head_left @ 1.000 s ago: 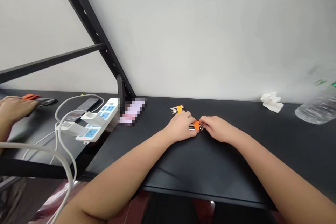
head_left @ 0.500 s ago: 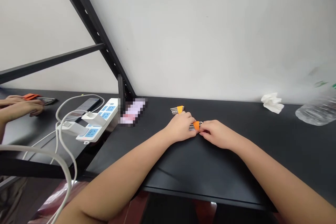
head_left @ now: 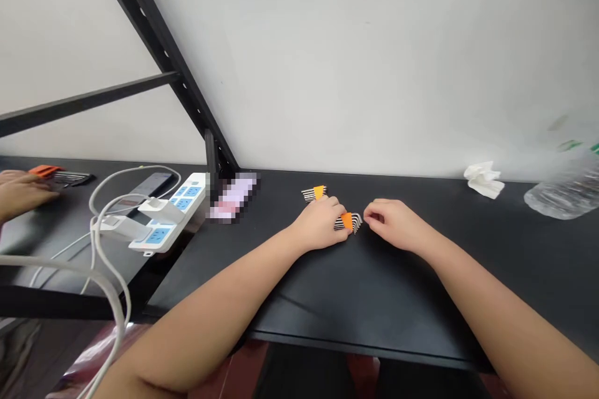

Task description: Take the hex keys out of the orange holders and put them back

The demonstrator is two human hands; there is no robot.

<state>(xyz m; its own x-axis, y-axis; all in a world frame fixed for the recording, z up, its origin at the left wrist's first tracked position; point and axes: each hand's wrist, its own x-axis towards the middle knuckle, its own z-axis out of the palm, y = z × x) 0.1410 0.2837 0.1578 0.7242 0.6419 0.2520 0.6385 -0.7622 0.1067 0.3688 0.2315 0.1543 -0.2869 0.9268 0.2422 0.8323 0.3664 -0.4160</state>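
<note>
Two hands, left hand (head_left: 322,224) fingers pinning hex key set (head_left: 349,222), right hand (head_left: 390,224) loosely curled beside.

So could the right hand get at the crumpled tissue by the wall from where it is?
Probably yes: the right hand lies open beside the hex key set, and only bare black table lies between it and the tissue, though it looks a fair stretch.
</note>
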